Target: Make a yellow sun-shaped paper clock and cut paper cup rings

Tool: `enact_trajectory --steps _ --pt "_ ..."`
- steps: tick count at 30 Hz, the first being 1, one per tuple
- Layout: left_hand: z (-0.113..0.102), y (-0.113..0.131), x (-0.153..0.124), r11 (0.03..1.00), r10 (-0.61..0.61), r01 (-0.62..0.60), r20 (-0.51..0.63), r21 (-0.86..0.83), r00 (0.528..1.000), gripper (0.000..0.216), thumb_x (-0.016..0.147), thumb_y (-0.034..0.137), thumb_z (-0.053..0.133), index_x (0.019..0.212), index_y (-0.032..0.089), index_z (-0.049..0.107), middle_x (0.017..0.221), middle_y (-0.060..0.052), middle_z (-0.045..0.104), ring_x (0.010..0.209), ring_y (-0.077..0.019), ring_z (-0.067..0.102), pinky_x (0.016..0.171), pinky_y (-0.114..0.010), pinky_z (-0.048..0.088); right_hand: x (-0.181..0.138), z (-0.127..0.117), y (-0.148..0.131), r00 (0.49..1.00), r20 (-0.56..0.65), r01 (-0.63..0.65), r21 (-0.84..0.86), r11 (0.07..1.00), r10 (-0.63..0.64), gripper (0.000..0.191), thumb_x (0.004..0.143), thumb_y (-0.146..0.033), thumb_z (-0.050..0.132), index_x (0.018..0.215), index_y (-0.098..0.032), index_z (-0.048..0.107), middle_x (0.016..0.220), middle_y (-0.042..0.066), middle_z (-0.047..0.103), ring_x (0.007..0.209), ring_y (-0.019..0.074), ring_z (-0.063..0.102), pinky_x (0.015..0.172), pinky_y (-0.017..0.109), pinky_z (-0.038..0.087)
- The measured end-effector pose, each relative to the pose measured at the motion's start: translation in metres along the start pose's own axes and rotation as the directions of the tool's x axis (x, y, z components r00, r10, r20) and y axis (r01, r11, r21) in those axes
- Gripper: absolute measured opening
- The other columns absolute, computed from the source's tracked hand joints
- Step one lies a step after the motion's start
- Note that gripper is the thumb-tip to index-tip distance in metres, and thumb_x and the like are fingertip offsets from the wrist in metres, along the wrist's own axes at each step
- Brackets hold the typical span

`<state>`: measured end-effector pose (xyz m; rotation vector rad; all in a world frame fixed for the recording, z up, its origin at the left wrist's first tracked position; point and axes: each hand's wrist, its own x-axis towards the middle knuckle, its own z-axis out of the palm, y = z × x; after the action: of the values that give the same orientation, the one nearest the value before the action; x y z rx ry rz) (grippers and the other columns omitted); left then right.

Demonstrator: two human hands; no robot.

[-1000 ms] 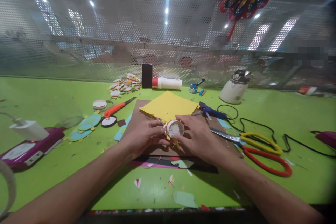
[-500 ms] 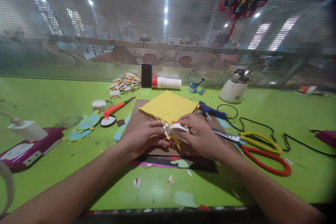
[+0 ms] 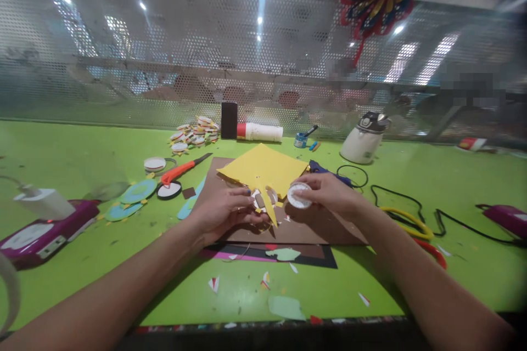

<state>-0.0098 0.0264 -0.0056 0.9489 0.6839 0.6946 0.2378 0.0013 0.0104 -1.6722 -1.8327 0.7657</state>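
My left hand (image 3: 228, 211) is closed around the edge of a small white paper disc (image 3: 271, 196) with a brown patch and yellow tabs. A pointed yellow paper strip (image 3: 268, 208) crosses over that disc. Between the thumb and fingers of my right hand (image 3: 323, 193) is a white round cup base (image 3: 298, 196), its face turned towards me and apart from the disc. Both hands are above a brown board (image 3: 255, 236). Just behind them lies a large sheet of yellow paper (image 3: 263, 164), which the strip partly overlaps.
An orange-handled knife (image 3: 178, 173) and a tape roll (image 3: 168, 191) lie left. Scissors (image 3: 411, 222) and a blue glue gun (image 3: 329, 171) are partly hidden behind my right arm. A purple power strip (image 3: 45, 236), a pile of finished discs (image 3: 197, 132) and a kettle (image 3: 364, 140) stand around.
My right hand has moved right with the cup base, away from the disc, and tilted its face towards me. My left hand stays nearly in place; the disc and strip now show more clearly.
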Motion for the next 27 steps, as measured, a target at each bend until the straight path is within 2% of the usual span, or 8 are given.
enact_trajectory --steps 3,7,10,14,20,23,25,27 --pt "0.000 0.002 -0.001 1.000 0.015 -0.015 -0.015 -0.001 1.000 0.011 0.083 0.000 0.056 0.090 0.000 0.064 0.088 -0.021 0.071 0.077 -0.0256 0.074 0.067 -0.026 0.062 0.001 0.000 0.002 0.997 0.065 0.048 -0.131 0.990 -0.040 0.023 0.077 -0.036 0.064 0.088 -0.019 0.075 0.089 0.006 0.074 0.078 0.0215 0.066 0.064 0.028 0.047" --pt "-0.002 0.003 -0.001 1.000 0.029 -0.029 0.019 0.006 0.999 0.018 0.085 0.003 0.056 0.100 -0.002 0.064 0.102 -0.026 0.069 0.082 -0.0264 0.073 0.071 -0.026 0.062 -0.009 0.003 -0.009 0.998 -0.020 0.052 -0.316 0.947 -0.061 0.026 0.078 -0.036 0.064 0.097 -0.022 0.074 0.110 0.011 0.070 0.102 0.0296 0.062 0.080 0.034 0.046" --pt "-0.004 0.002 0.001 0.999 0.035 -0.035 0.028 0.004 0.999 0.018 0.086 0.005 0.056 0.101 -0.002 0.064 0.103 -0.026 0.069 0.084 -0.0267 0.073 0.073 -0.026 0.061 -0.019 0.004 -0.016 0.994 -0.074 0.033 -0.469 0.883 -0.076 0.033 0.080 -0.042 0.062 0.106 -0.024 0.071 0.116 0.013 0.066 0.103 0.0315 0.062 0.081 0.038 0.046" --pt "-0.004 0.001 0.001 0.999 0.038 -0.039 0.020 0.006 0.999 0.020 0.085 0.005 0.058 0.103 -0.001 0.064 0.105 -0.025 0.069 0.085 -0.0279 0.073 0.073 -0.028 0.061 -0.024 0.006 -0.020 0.990 -0.024 0.088 -0.669 0.738 -0.140 0.038 0.080 -0.043 0.063 0.112 -0.024 0.067 0.120 0.012 0.063 0.102 0.0296 0.062 0.082 0.038 0.046" --pt "-0.002 0.003 -0.002 0.999 0.032 -0.033 0.026 0.037 0.999 0.025 0.085 0.005 0.058 0.108 -0.002 0.062 0.109 -0.027 0.068 0.083 -0.0265 0.073 0.071 -0.026 0.061 -0.015 0.005 -0.015 0.989 0.026 0.128 -0.644 0.754 -0.146 0.026 0.080 -0.034 0.063 0.102 -0.023 0.069 0.112 0.010 0.067 0.102 0.0278 0.062 0.082 0.035 0.047" --pt "-0.003 0.002 -0.002 0.999 0.036 -0.038 0.042 0.035 0.998 0.022 0.084 0.006 0.060 0.105 -0.001 0.064 0.108 -0.027 0.068 0.087 -0.0279 0.073 0.073 -0.027 0.061 -0.014 -0.004 -0.015 0.984 -0.062 0.101 -0.578 0.810 -0.167 0.028 0.081 -0.036 0.062 0.105 -0.021 0.067 0.107 0.010 0.068 0.094 0.0258 0.064 0.077 0.035 0.049" --pt "-0.004 0.001 -0.001 0.999 0.031 -0.032 0.050 0.032 0.998 0.020 0.084 0.007 0.060 0.102 0.000 0.064 0.105 -0.025 0.069 0.086 -0.0274 0.073 0.073 -0.026 0.061 -0.016 -0.010 -0.017 0.966 -0.157 0.113 -0.457 0.882 -0.205 0.037 0.081 -0.036 0.062 0.115 -0.020 0.064 0.110 0.009 0.066 0.088 0.0230 0.063 0.075 0.036 0.051" --pt "-0.005 0.000 0.001 0.999 0.027 -0.029 0.063 0.024 0.998 0.017 0.084 0.007 0.060 0.100 0.002 0.065 0.102 -0.022 0.070 0.084 -0.0257 0.073 0.072 -0.025 0.060 -0.021 -0.012 -0.022 0.946 -0.203 0.191 -0.288 0.938 -0.254 0.046 0.081 -0.035 0.063 0.124 -0.019 0.058 0.116 0.009 0.063 0.085 0.0200 0.063 0.075 0.036 0.053"
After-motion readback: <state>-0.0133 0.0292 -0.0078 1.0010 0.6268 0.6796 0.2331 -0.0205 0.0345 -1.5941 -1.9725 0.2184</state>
